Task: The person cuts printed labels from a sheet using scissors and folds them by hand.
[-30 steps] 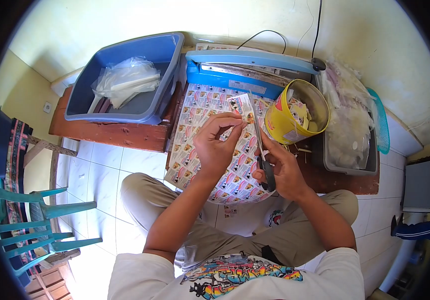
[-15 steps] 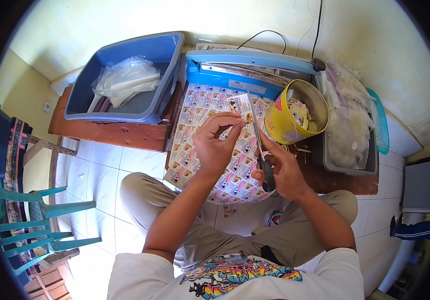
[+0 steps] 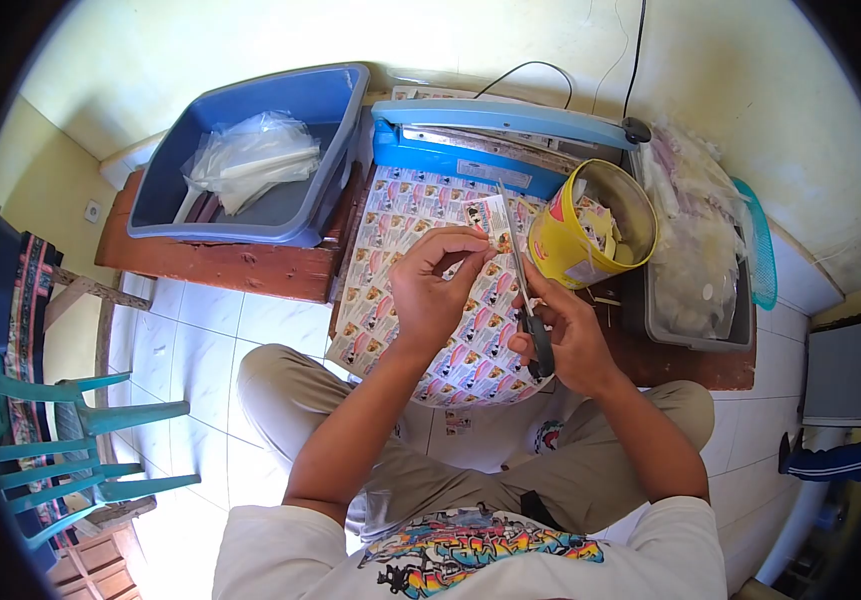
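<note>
My left hand (image 3: 434,290) pinches a small printed paper label (image 3: 487,214) between thumb and fingertips. My right hand (image 3: 578,340) is closed round a pair of scissors (image 3: 537,343) with black handles; the blades point away from me, along the label's right edge, and look nearly closed. Beneath both hands lies a large sheet of paper printed with rows of the same labels (image 3: 380,290). Beyond my right hand a tilted yellow tub (image 3: 562,245) holds cut paper pieces. Whether the blades touch the label I cannot tell.
A blue impulse sealer (image 3: 430,150) stands behind the sheet. On the left, a blue bin (image 3: 240,232) with clear plastic bags (image 3: 260,155) rests on a wooden bench (image 3: 220,270). A grey crate (image 3: 700,340) of filled plastic bags is right. Green chairs (image 3: 100,420) stand far left.
The label and both hands have shifted very slightly, the label a little to the right and towards me. My grip on the label and the scissors is the same.
</note>
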Available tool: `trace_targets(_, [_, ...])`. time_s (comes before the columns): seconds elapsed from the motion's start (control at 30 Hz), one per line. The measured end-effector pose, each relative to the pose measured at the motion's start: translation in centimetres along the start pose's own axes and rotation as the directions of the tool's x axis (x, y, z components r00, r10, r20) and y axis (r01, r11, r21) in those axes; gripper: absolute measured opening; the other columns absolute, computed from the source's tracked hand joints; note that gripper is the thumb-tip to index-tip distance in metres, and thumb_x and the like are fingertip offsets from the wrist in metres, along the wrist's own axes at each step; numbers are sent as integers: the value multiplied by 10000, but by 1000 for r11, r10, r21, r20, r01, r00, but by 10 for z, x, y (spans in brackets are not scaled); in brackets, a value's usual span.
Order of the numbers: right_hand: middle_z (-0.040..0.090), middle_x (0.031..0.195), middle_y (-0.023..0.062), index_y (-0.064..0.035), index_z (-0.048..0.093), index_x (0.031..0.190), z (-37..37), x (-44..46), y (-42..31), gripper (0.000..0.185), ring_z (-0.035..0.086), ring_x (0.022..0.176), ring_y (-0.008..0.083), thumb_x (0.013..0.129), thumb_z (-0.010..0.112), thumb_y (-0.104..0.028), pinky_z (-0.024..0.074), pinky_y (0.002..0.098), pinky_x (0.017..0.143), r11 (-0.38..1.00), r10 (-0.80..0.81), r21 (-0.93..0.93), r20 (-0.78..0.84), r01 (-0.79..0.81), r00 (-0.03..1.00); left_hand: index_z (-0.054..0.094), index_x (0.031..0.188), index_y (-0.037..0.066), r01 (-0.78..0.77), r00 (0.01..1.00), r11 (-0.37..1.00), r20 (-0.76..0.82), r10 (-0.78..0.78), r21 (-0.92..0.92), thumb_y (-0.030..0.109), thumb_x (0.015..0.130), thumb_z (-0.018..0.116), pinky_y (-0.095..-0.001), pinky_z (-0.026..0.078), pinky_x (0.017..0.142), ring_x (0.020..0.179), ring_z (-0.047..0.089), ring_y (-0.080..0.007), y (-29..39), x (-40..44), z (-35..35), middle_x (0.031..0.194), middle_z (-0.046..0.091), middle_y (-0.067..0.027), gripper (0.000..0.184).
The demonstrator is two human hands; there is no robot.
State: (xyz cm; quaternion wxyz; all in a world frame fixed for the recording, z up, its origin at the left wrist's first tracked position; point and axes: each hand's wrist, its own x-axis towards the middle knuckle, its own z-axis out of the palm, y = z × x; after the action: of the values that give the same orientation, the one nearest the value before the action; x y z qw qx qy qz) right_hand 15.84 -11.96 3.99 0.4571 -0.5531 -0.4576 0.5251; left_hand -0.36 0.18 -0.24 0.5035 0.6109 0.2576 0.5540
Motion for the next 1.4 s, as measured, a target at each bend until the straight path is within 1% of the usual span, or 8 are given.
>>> trace_targets(0.2, [549, 1301, 65, -110, 313, 1655, 1, 2, 6, 1040, 620, 977, 114, 801, 903, -52, 594, 259, 785, 998, -56, -37, -6, 56, 998, 732, 1020, -36, 2, 1000, 1000, 2, -2, -9, -139, 875, 749, -297, 603, 904, 1032, 709, -170, 1, 0, -1, 1121, 719, -118, 179])
trace_targets(0.3, [550, 1284, 64, -110, 308, 1657, 0, 1, 4, 1044, 624, 986, 114, 800, 902, -49, 589, 256, 783, 1000, -20, -11, 14, 20, 1000, 736, 1020, -36, 11, 1000, 1000, -3, -11, -12, -137, 874, 751, -296, 602, 901, 1027, 709, -166, 0, 0, -1, 1117, 722, -117, 178])
trace_targets(0.63, [547, 1264, 67, -107, 307, 1657, 0, 2, 5, 1030, 631, 990, 114, 813, 897, -60, 597, 260, 776, 999, -31, -15, 18, 31, 999, 747, 1010, -38, 65, 998, 998, -5, -65, -14, -143, 873, 746, -300, 604, 913, 1020, 713, -162, 1, 1, -1, 1114, 727, -119, 173])
trace_targets(0.73, [543, 1257, 69, -105, 310, 1655, 0, 2, 5, 1015, 630, 981, 113, 825, 893, -73, 602, 260, 770, 1000, -16, -7, -1, 16, 1000, 746, 1019, -41, 40, 999, 999, 21, -40, 6, -147, 880, 736, -302, 607, 915, 1022, 717, -168, -1, -1, 0, 1116, 726, -125, 175])
trace_targets(0.83, [537, 1249, 71, -102, 311, 1654, 0, 3, 8, 1005, 628, 959, 113, 833, 890, -84, 602, 256, 764, 999, -22, -26, -17, 21, 1000, 746, 1026, -42, 62, 998, 998, 21, -62, -9, -147, 888, 728, -303, 608, 915, 1024, 718, -171, -2, -2, 1, 1118, 726, -129, 175])
trace_targets(0.9, [530, 1239, 68, -97, 310, 1654, 1, 3, 8, 1007, 620, 938, 112, 830, 890, -81, 600, 255, 763, 998, -44, -36, -25, 43, 999, 747, 1028, -43, 62, 998, 998, 21, -62, -8, -145, 890, 727, -303, 608, 916, 1023, 718, -171, -2, -2, 1, 1120, 726, -130, 173])
trace_targets(1.23, [513, 1208, 67, -93, 297, 1658, 3, 3, 14, 1019, 615, 898, 110, 826, 884, -52, 585, 245, 739, 998, -50, -24, -36, 49, 998, 747, 1042, -50, 59, 998, 998, 22, -58, -12, -144, 893, 724, -303, 607, 915, 1027, 716, -174, -2, -3, 1, 1125, 727, -131, 177])
trace_targets(1.4, [506, 1204, 70, -99, 297, 1659, 4, 3, 13, 1012, 613, 899, 111, 832, 879, -57, 596, 251, 719, 999, -31, 32, -30, 32, 999, 748, 1042, -50, 65, 998, 998, 18, -65, -6, -144, 891, 726, -302, 608, 909, 1016, 719, -177, -1, -3, 1, 1123, 727, -131, 179])
